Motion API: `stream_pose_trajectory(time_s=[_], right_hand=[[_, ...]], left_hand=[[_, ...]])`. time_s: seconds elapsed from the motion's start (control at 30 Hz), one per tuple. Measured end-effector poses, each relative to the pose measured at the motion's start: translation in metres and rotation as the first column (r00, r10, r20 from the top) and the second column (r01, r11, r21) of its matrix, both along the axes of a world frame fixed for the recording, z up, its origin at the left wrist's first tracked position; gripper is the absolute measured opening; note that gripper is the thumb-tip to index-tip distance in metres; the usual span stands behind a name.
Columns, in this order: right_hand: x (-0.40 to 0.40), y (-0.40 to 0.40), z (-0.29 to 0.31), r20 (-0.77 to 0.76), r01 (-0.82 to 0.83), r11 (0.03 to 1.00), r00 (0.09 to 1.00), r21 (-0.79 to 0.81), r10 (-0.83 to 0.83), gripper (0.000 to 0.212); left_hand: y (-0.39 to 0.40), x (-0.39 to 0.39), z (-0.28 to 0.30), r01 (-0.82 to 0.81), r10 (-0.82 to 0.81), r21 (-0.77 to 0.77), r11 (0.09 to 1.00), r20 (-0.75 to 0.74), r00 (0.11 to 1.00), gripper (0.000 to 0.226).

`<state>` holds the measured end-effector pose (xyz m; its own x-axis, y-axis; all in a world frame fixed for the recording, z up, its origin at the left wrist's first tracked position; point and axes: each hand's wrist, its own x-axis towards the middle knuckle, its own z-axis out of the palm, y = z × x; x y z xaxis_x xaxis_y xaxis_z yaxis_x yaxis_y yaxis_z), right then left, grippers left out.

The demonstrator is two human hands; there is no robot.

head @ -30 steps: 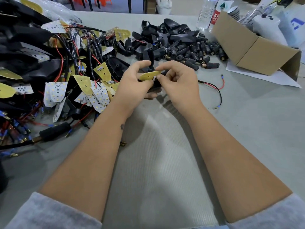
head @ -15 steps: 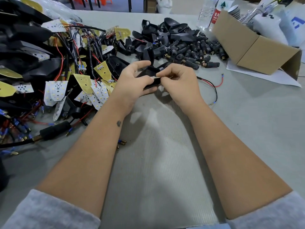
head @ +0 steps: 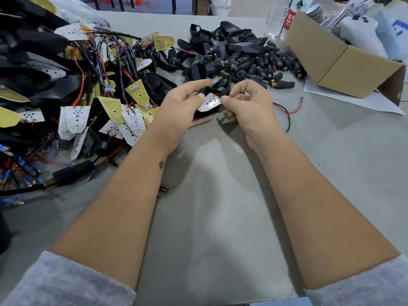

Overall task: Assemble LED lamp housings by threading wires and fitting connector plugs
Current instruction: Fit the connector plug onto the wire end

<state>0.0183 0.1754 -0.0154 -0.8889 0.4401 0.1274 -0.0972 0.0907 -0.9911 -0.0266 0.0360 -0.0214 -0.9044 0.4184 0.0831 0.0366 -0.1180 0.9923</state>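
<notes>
My left hand (head: 180,108) grips a black lamp housing (head: 217,86) from below, thumb on top. A small white LED board (head: 209,103) lies face up in the housing's mouth. My right hand (head: 248,104) pinches the board's right edge between thumb and forefinger. A red and a black wire (head: 284,112) trail from under my right hand onto the table, ending in small terminals. Most of the housing is hidden by my fingers.
A heap of wired LED boards and housings (head: 77,96) fills the left. Loose black housings and connector plugs (head: 249,58) lie behind my hands. A cardboard box (head: 335,60) on white paper sits at the right, bottles behind it. A grey ribbed mat (head: 212,217) covers the table near me.
The LED board has turned from its yellow back to its white LED face. Both hands kept hold of the housing, and the wires were drawn in toward it.
</notes>
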Motion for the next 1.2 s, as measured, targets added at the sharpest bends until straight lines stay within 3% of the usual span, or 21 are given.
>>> stream_pose_trajectory(time_s=[0.13,0.27,0.5,0.63,0.77,0.9,0.97,1.0,1.1,1.2], right_hand=[[0.001,0.000,0.000,-0.010,-0.007,0.999,1.000,-0.031,0.006,0.031],[-0.001,0.000,-0.002,-0.012,0.002,0.997,1.000,0.075,-0.001,0.032],[-0.001,-0.002,-0.004,0.003,-0.013,0.979,1.000,0.203,0.012,0.028],[-0.001,-0.005,-0.005,0.025,-0.034,0.963,0.999,0.268,0.028,0.027],[-0.001,-0.007,-0.005,0.022,-0.028,0.951,1.000,0.309,0.022,0.028],[-0.001,-0.006,-0.003,-0.124,0.166,0.945,0.983,0.283,-0.135,0.015],[-0.002,0.003,-0.003,-0.132,0.256,0.897,0.966,0.359,-0.222,0.012],[-0.003,0.009,-0.004,-0.084,0.252,0.850,0.967,0.463,-0.241,0.023],[-0.004,0.021,-0.006,0.138,0.077,0.674,0.956,0.735,-0.260,0.052],[-0.006,0.018,-0.009,0.175,-0.018,0.625,0.966,0.781,-0.191,0.042]], left_hand=[[0.001,0.000,0.000,-0.003,0.002,0.013,1.000,0.055,0.999,0.025],[0.000,0.004,-0.003,-0.008,0.007,-0.013,1.000,-0.058,0.998,0.046],[-0.003,0.004,-0.003,-0.039,0.022,-0.106,0.994,-0.159,0.987,0.057],[-0.002,0.005,-0.003,0.009,-0.009,-0.001,1.000,-0.075,0.997,0.051],[-0.001,0.004,-0.001,-0.028,0.029,0.011,1.000,-0.031,0.999,0.042],[-0.002,0.002,0.000,-0.110,0.110,0.005,0.994,0.000,0.994,0.029],[-0.003,0.000,0.002,-0.132,0.132,-0.003,0.991,0.016,0.991,0.029],[-0.004,0.000,0.002,-0.137,0.137,-0.002,0.991,0.023,0.990,0.030],[-0.007,0.000,0.005,-0.152,0.151,0.014,0.988,0.042,0.988,0.032],[-0.008,-0.001,0.007,-0.209,0.205,0.074,0.975,0.058,0.977,0.031]])
